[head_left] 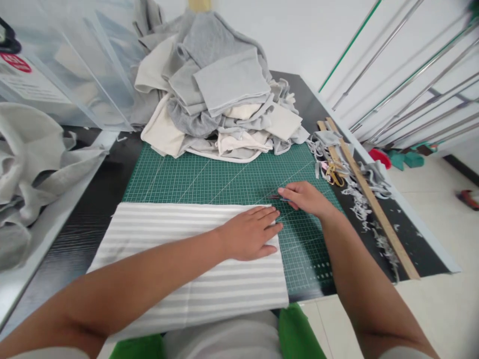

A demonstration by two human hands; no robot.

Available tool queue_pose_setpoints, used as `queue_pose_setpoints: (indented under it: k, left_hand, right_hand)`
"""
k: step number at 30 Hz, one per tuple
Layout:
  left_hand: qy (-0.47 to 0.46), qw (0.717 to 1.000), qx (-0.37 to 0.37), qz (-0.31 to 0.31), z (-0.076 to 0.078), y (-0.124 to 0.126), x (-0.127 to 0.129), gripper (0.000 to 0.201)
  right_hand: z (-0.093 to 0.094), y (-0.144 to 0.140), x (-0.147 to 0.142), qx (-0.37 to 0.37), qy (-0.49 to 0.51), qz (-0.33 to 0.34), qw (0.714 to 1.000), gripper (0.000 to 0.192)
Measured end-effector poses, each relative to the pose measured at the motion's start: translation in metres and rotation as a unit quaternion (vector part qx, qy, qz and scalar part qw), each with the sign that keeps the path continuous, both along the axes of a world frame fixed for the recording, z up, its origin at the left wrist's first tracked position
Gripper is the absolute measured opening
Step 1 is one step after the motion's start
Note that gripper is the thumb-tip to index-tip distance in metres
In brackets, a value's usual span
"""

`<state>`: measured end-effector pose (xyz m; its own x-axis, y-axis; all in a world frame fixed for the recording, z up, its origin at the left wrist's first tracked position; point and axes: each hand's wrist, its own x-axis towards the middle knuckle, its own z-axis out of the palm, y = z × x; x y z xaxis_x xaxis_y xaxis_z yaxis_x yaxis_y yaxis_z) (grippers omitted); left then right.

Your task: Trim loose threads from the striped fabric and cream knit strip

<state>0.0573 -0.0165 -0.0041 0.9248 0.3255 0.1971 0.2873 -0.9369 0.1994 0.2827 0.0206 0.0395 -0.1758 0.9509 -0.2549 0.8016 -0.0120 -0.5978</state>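
Note:
A folded piece of grey-and-white striped fabric (157,219) lies on the green cutting mat (187,179), close to my body. My left hand (252,233) rests flat on the fabric near its right edge, fingers stretched out and slightly spread. Just beyond the fabric's upper right corner, my right hand (303,197) is closed around small thread snips (275,197). Their thin tips point left, towards that corner, and my fingers cover most of the rest.
Grey and cream cloth pieces (232,80) are heaped at the back of the mat. Wooden rulers (374,199), gold-handled scissors (335,175) and fabric scraps (357,204) lie along the right side. A clear plastic bin (93,65) stands back left, with more grey cloth (30,149) at the left.

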Motion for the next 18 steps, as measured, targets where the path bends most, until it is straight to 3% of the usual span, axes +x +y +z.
queue_pose_setpoints:
  k: [10, 18]
  left_hand:
    - [-0.002, 0.999, -0.03, -0.017, 0.005, 0.004, -0.002, 0.055]
    - [0.001, 0.999, -0.042, -0.016, 0.005, 0.004, -0.002, 0.051]
  right_hand:
    - [-0.003, -0.003, 0.015, 0.008, -0.073, 0.063, 0.995, 0.049]
    - [-0.007, -0.001, 0.017, 0.014, -0.065, 0.062, 0.996, 0.049]
